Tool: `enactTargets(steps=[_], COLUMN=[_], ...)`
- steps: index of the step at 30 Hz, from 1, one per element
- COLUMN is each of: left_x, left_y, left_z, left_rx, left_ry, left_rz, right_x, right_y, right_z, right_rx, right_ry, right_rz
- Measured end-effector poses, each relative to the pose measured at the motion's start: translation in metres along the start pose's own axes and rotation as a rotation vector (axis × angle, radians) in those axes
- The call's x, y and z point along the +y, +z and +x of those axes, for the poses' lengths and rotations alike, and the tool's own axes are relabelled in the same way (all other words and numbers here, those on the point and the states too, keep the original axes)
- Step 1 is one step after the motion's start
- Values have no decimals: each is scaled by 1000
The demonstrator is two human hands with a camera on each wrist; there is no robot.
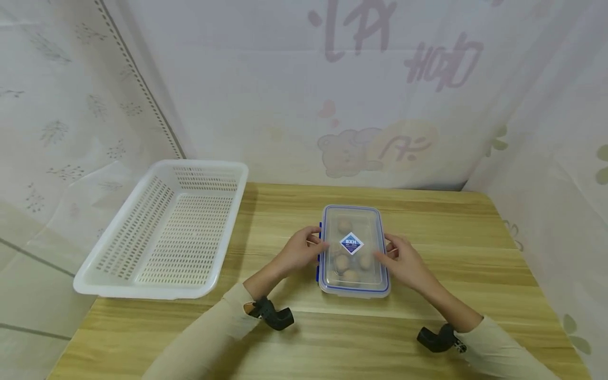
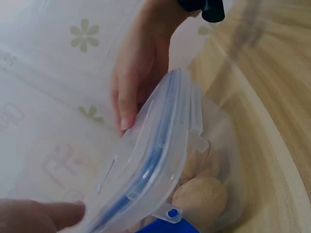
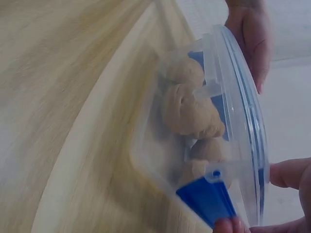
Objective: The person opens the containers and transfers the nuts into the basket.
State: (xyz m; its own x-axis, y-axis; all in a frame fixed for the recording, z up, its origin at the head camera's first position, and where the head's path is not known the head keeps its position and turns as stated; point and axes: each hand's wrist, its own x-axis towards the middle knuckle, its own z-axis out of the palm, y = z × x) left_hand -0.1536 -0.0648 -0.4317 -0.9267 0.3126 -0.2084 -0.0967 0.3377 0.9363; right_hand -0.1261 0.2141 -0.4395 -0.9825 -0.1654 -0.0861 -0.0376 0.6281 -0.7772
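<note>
Yellowish wood-grain table [image 1: 342, 343] across the lower frame; pale printed fabric sheets [image 1: 266, 89] behind and at both sides, pinkish lettering and bear print upper centre to right, leaf sprigs upper left. White slotted plastic basket [image 1: 147, 291] at left. Clear rectangular plastic container [image 1: 368, 229] sits on the table just right of centre, lid on, blue seal line round the edge, blue-and-white diamond label [image 1: 351, 243] on top, brown rounded lumps [image 2: 200, 196] inside. Blue plastic latch [image 3: 206, 199] angles outward, lower centre of right-wrist view. Hands apart, one per long side: left hand [image 1: 300, 250] grips the left edge, right hand [image 1: 406, 264] grips the right edge, a fingertip at that latch.
</note>
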Motion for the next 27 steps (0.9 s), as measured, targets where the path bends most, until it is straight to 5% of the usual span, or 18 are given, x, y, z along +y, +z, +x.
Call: enactTargets(steps=[14, 27], left_x=[13, 19], left_y=[1, 0], left_z=[1, -1], left_rx=[-18, -16], left_ry=[-74, -71], left_rz=[20, 47], right_x=[-6, -14], right_y=[-6, -11], right_z=[-2, -3], right_rx=[-64, -64], right_ry=[18, 19], right_rz=[-25, 4])
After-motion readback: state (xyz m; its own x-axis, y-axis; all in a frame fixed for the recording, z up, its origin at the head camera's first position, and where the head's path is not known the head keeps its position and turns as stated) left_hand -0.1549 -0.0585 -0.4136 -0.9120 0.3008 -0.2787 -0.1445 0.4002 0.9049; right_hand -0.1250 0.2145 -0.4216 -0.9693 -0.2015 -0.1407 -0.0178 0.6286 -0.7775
